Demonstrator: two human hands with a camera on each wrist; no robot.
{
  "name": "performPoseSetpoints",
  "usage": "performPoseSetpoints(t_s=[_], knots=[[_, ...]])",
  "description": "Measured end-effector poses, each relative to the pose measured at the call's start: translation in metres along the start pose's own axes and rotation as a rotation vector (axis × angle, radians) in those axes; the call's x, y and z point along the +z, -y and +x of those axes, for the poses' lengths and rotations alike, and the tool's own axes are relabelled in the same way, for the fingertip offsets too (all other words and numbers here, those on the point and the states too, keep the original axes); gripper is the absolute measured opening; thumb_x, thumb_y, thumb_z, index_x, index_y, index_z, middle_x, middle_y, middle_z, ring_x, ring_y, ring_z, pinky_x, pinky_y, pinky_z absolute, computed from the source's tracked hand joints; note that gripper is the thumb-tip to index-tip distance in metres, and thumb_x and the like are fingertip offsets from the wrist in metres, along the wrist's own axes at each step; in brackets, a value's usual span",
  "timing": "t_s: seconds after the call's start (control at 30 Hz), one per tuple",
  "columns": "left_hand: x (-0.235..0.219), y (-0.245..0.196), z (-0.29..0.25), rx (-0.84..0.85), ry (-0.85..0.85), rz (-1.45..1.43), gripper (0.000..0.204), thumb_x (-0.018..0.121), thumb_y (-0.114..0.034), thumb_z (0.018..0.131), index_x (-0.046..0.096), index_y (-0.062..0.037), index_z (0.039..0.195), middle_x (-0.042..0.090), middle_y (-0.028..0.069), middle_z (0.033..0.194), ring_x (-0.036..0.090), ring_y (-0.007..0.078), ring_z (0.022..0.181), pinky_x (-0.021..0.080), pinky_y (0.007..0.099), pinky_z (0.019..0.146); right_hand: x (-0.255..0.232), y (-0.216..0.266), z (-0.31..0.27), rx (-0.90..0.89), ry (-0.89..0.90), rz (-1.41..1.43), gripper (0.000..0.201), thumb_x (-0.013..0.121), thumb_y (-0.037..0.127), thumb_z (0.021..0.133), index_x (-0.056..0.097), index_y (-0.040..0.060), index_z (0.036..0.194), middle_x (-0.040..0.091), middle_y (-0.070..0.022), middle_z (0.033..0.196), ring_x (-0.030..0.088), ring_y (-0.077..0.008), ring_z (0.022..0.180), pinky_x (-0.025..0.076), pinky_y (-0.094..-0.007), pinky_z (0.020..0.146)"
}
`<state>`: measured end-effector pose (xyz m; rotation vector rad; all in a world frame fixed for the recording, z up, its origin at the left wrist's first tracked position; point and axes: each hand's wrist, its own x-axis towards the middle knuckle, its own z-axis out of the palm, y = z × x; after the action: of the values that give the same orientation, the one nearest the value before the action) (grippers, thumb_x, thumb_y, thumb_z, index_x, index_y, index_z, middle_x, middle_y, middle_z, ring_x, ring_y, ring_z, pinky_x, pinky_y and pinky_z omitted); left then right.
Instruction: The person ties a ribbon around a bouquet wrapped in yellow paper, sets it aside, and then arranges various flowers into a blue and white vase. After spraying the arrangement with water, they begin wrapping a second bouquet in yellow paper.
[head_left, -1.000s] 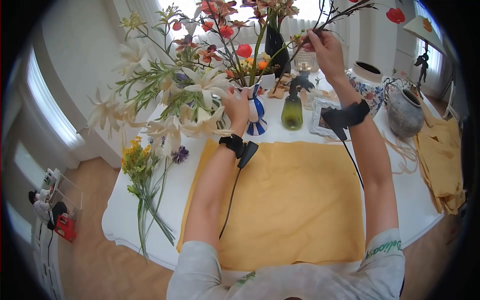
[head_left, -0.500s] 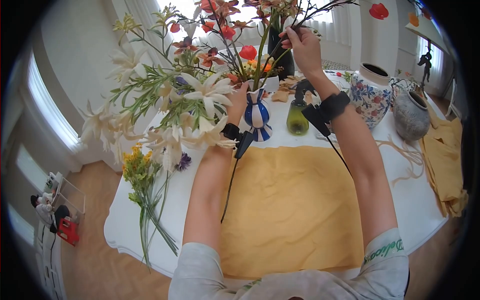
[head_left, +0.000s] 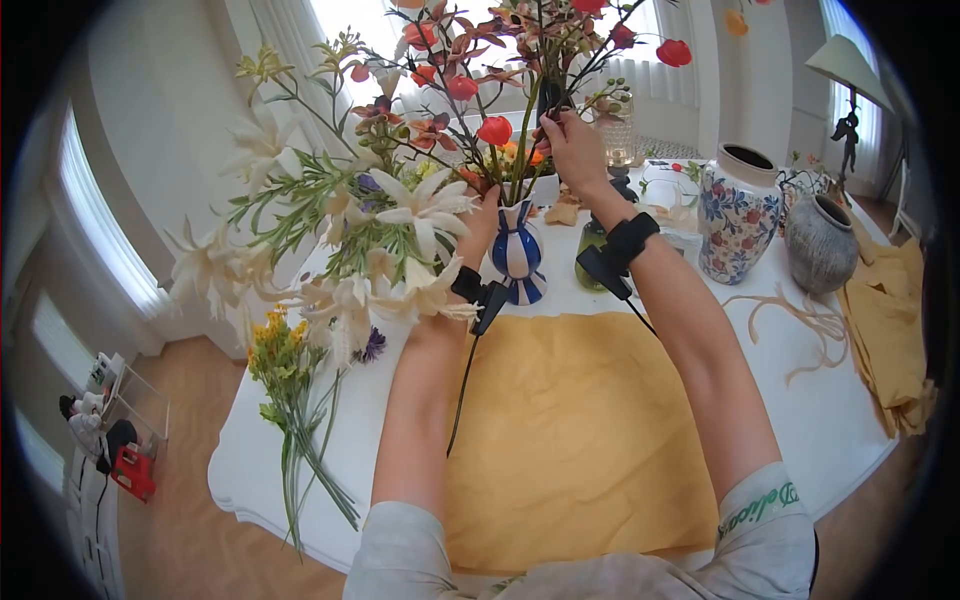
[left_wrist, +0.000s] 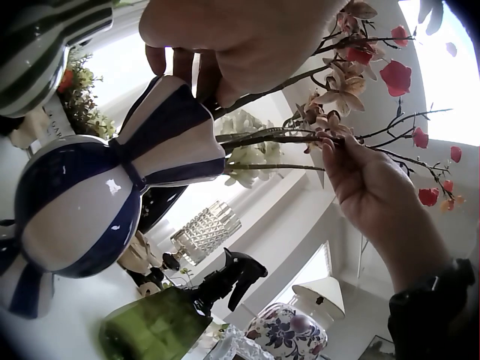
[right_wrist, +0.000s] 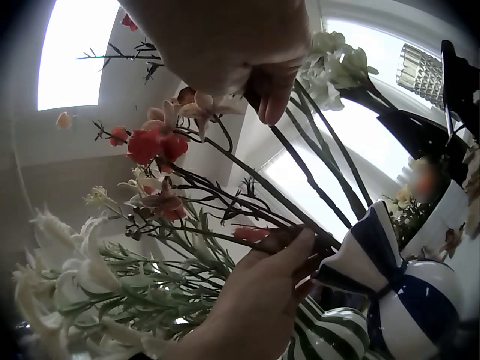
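Note:
A blue-and-white striped vase (head_left: 516, 252) stands on the table beyond the yellow sheet, holding several stems of red and brownish-pink artificial flowers (right_wrist: 159, 146). My left hand (head_left: 480, 228) is at its mouth, thumb and fingers curled about the flower stems (right_wrist: 285, 196) just above the rim. Higher up, my right hand (head_left: 578, 152) pinches a dark branch (left_wrist: 289, 138) between thumb and fingertips; in the right wrist view it runs down towards the vase mouth. White lilies (head_left: 425, 212) with green leaves spread left of my left hand, above a green-striped vase (right_wrist: 330, 334).
A yellow sheet (head_left: 575, 440) covers the table's front middle. Cut yellow and purple flowers (head_left: 285, 365) lie left. A green spray bottle (left_wrist: 154, 324), floral vase (head_left: 738, 215), grey pot (head_left: 820, 245), raffia strands (head_left: 810, 325) and folded yellow cloth (head_left: 890, 340) occupy the right side.
My right hand has come down and leftward with the branch, from high on the right to just above the vase. My left hand stays at the vase mouth.

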<state>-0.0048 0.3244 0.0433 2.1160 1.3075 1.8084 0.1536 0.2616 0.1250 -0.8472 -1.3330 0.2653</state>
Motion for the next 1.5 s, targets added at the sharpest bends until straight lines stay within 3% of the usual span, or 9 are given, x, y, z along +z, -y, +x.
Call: performPoseSetpoints(t_s=[0.37, 0.6, 0.8, 0.87, 1.1, 1.2, 1.37, 1.43, 1.5], knots=[[-0.003, -0.005, 0.000, 0.003, 0.044, 0.016, 0.023, 0.061, -0.020, 0.076, 0.062, 0.0024, 0.082, 0.062, 0.0144, 0.070, 0.061, 0.0266, 0.069, 0.044, 0.0337, 0.064, 0.012, -0.043, -0.015, 0.001, 0.060, -0.229, 0.029, 0.053, 0.023, 0.081, 0.060, -0.0039, 0.077, 0.060, -0.0156, 0.065, 0.060, -0.0305, 0.063, 0.045, -0.0355, 0.061], [0.011, 0.015, 0.002, 0.022, -0.039, 0.079, 0.023, 0.061, -0.020, 0.076, 0.062, 0.0020, 0.082, 0.063, 0.0138, 0.071, 0.061, 0.0267, 0.070, 0.044, 0.0339, 0.066, 0.011, -0.036, -0.025, -0.006, 0.075, -0.240, 0.029, 0.055, 0.026, 0.079, 0.060, -0.0025, 0.083, 0.061, -0.0176, 0.073, 0.060, -0.0325, 0.067, 0.045, -0.0368, 0.063], [-0.004, -0.004, -0.003, -0.004, 0.147, -0.013, 0.024, 0.061, -0.022, 0.076, 0.061, 0.0021, 0.082, 0.063, 0.0141, 0.074, 0.062, 0.0257, 0.072, 0.044, 0.0335, 0.066, 0.018, -0.031, -0.029, 0.039, 0.018, -0.317, 0.028, 0.055, 0.027, 0.079, 0.060, 0.0002, 0.085, 0.062, -0.0165, 0.074, 0.060, -0.0322, 0.071, 0.046, -0.0387, 0.065], [0.003, 0.003, -0.004, 0.089, 0.085, 0.240, 0.026, 0.061, -0.023, 0.076, 0.059, 0.0014, 0.085, 0.063, 0.0135, 0.075, 0.062, 0.0256, 0.073, 0.045, 0.0340, 0.065, 0.020, -0.030, -0.029, 0.025, 0.029, -0.374, 0.027, 0.056, 0.027, 0.078, 0.060, 0.0012, 0.086, 0.062, -0.0159, 0.076, 0.060, -0.0323, 0.071, 0.045, -0.0393, 0.065], [0.009, -0.002, -0.006, 0.037, -0.172, 0.066, 0.025, 0.062, -0.022, 0.076, 0.057, -0.0004, 0.088, 0.061, 0.0120, 0.076, 0.059, 0.0244, 0.067, 0.044, 0.0330, 0.063, 0.022, -0.031, -0.030, -0.046, 0.024, -0.418, 0.028, 0.056, 0.028, 0.077, 0.060, 0.0013, 0.085, 0.062, -0.0158, 0.075, 0.060, -0.0322, 0.071, 0.045, -0.0382, 0.065], [-0.003, -0.014, -0.008, 0.054, -0.011, -0.089, 0.024, 0.063, -0.020, 0.075, 0.057, -0.0004, 0.088, 0.061, 0.0122, 0.078, 0.058, 0.0230, 0.065, 0.044, 0.0321, 0.062, 0.017, -0.037, -0.029, -0.090, 0.068, -0.387, 0.033, 0.059, 0.033, 0.075, 0.060, 0.0003, 0.080, 0.061, -0.0154, 0.073, 0.060, -0.0311, 0.068, 0.045, -0.0385, 0.062], [0.000, -0.001, -0.006, 0.037, 0.040, -0.206, 0.023, 0.062, -0.015, 0.076, 0.057, 0.0001, 0.093, 0.063, 0.0115, 0.078, 0.059, 0.0206, 0.069, 0.044, 0.0315, 0.064, -0.017, -0.051, -0.014, 0.210, 0.593, -0.629, 0.053, 0.069, 0.049, 0.063, 0.061, -0.0039, 0.064, 0.056, -0.0173, 0.061, 0.058, -0.0273, 0.059, 0.046, -0.0336, 0.058], [0.002, -0.001, -0.007, 0.033, 0.050, -0.201, 0.023, 0.061, -0.014, 0.077, 0.058, -0.0001, 0.094, 0.063, 0.0114, 0.077, 0.059, 0.0200, 0.070, 0.044, 0.0314, 0.065, -0.013, -0.054, -0.013, 0.228, 0.543, -0.665, 0.055, 0.073, 0.046, 0.061, 0.061, -0.0054, 0.079, 0.060, -0.0160, 0.072, 0.060, -0.0219, 0.070, 0.045, -0.0292, 0.066], [0.002, -0.003, -0.007, 0.028, 0.060, -0.192, 0.022, 0.060, -0.013, 0.077, 0.058, -0.0003, 0.095, 0.064, 0.0113, 0.077, 0.060, 0.0193, 0.071, 0.044, 0.0312, 0.065, -0.004, -0.056, -0.021, 0.235, 0.319, 0.104, 0.058, 0.076, 0.036, 0.063, 0.055, -0.0047, 0.100, 0.061, -0.0108, 0.091, 0.057, -0.0160, 0.085, 0.043, -0.0273, 0.075]])
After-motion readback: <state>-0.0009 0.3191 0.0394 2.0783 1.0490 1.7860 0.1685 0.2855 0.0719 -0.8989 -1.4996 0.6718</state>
